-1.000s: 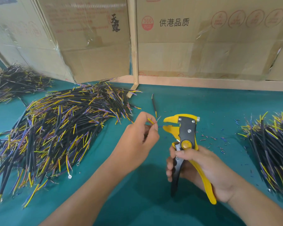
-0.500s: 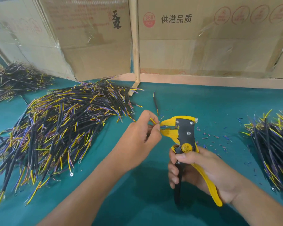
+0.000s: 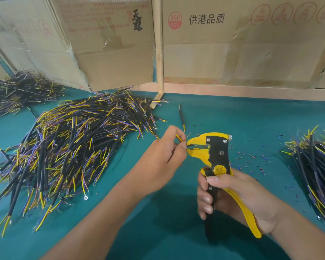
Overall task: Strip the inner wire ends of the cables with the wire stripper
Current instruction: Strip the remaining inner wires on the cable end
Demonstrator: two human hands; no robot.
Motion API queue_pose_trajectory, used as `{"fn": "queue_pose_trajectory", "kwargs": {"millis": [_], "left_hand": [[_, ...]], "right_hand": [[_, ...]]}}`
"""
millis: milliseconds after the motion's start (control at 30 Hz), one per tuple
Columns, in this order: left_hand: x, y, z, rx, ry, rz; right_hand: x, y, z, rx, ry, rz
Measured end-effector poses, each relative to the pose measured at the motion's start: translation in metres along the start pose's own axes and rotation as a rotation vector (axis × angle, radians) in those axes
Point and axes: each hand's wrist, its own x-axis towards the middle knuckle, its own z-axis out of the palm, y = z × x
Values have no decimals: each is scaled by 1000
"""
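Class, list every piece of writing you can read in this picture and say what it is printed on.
"天露": left cardboard box.
"360 PCS", in a red circle: right cardboard box.
"供港品质": same box.
Round red stamps on that box, faint print on the left box, and the wire stripper dial label: too blurred to read.

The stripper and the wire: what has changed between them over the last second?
The left hand brought its wire to the stripper, whose jaws had been open and apart from it; now the wire end sits between them. The right hand holds the handles as before. The piles of cables lie unchanged.
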Motion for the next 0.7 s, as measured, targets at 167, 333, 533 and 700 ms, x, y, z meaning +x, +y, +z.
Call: {"fn": "queue_pose_trajectory", "kwargs": {"millis": [167,333,533,700], "left_hand": [[0,-1,1,-11,1,-5],[0,-1,2,-85,0,-7],[1,1,-3,-218,-3,-22],[1,-1,-13,16,-75,53]], "right_hand": [[0,2,1,24,25,19],[1,2,4,37,42,28],[-1,-1,7,53,81,3],[-3,-3,10,42,88,-6]]}}
